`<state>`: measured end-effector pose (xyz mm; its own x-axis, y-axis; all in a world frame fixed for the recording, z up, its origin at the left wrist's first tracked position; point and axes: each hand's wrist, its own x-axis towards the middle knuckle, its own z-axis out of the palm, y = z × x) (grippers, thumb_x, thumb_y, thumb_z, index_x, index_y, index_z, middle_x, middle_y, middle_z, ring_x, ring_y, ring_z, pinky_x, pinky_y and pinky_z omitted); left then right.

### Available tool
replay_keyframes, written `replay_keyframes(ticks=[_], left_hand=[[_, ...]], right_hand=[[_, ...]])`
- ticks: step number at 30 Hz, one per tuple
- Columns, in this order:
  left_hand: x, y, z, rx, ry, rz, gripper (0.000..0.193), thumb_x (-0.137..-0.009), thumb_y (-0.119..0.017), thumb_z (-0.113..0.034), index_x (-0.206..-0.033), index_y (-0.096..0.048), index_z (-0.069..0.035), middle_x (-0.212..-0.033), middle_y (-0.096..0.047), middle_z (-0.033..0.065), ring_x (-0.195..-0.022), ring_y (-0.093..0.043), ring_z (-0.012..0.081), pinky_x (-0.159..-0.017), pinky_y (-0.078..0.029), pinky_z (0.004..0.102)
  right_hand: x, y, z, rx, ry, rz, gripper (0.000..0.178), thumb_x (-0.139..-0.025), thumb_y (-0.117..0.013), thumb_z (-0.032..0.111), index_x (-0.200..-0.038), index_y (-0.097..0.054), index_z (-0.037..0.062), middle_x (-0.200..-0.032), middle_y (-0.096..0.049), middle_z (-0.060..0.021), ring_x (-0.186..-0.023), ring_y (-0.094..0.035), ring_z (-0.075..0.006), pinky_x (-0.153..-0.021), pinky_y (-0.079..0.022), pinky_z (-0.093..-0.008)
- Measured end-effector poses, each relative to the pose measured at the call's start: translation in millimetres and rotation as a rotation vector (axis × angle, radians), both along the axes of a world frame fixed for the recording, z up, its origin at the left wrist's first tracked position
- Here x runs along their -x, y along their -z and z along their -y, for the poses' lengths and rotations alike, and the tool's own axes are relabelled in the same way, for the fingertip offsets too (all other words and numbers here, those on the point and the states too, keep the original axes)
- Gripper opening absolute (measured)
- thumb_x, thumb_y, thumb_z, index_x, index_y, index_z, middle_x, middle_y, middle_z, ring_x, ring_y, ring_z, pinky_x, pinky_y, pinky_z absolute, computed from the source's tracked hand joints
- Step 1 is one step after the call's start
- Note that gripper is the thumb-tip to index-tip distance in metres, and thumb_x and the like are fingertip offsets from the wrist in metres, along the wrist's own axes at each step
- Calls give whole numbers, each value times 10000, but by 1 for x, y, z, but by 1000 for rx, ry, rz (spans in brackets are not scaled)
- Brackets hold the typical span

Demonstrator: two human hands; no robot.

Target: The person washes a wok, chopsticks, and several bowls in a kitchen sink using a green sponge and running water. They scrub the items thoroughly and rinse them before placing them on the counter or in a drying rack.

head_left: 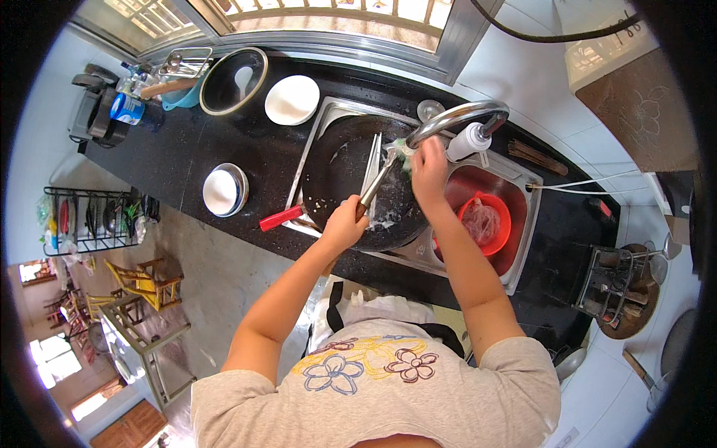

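Observation:
A large black wok (pixel 336 157) with a red handle (pixel 282 217) fills the left sink basin, with water, foam and small food bits inside. My left hand (pixel 347 224) is closed round the handle of a long metal cooking utensil (pixel 382 179), held slanting over the wok. Pale sticks like chopsticks (pixel 373 160) lie alongside it; I cannot tell whether my left hand grips them too. My right hand (pixel 428 172), slightly blurred, is closed beside the utensil's far end, under the curved tap (pixel 455 116). A greenish-white scrubber (pixel 403 148) shows at its fingers. The utensil's head is mostly hidden.
A red plastic basket (pixel 502 240) holding a translucent crumpled thing sits in the right basin. Left of the sink stand a white bowl (pixel 292 100), stacked bowls (pixel 222 191) and a round dark lid (pixel 234 81). A white bottle (pixel 468 142) stands behind the tap. A utensil rack (pixel 609 284) is at right.

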<state>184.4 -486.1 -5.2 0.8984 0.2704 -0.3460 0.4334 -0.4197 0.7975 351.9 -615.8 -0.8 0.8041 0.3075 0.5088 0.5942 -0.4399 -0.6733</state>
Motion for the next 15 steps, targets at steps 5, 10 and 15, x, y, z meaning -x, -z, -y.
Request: replay_keyframes(ticks=[5,10,15], left_hand=[[15,5,-3,-277,57,221,294,-765,-616,-82,-1024,-499,-6,-843,-589,201,-818,-585,380,-713,-461,430],[18,10,-6,-293,37,195,270,-768,-609,-70,-1004,-494,-9,-848,-580,198,-826,-578,383,-724,-462,430],[3,20,5,-278,-24,109,278,-765,-597,-91,-1016,-523,1,-845,-580,214,-817,-577,388,-723,-454,433]], right_hand=[[-38,62,8,102,-49,-236,220,-852,-565,220,-958,-621,37,-864,-575,-155,-805,-561,-344,-710,-441,-428],[-6,69,-19,137,-149,-186,238,-823,-585,238,-967,-611,52,-865,-577,-140,-808,-558,-329,-725,-423,-450],[38,46,-34,300,-215,220,138,-779,-641,247,-761,-626,110,-780,-523,-48,-797,-541,-242,-738,-366,-386]])
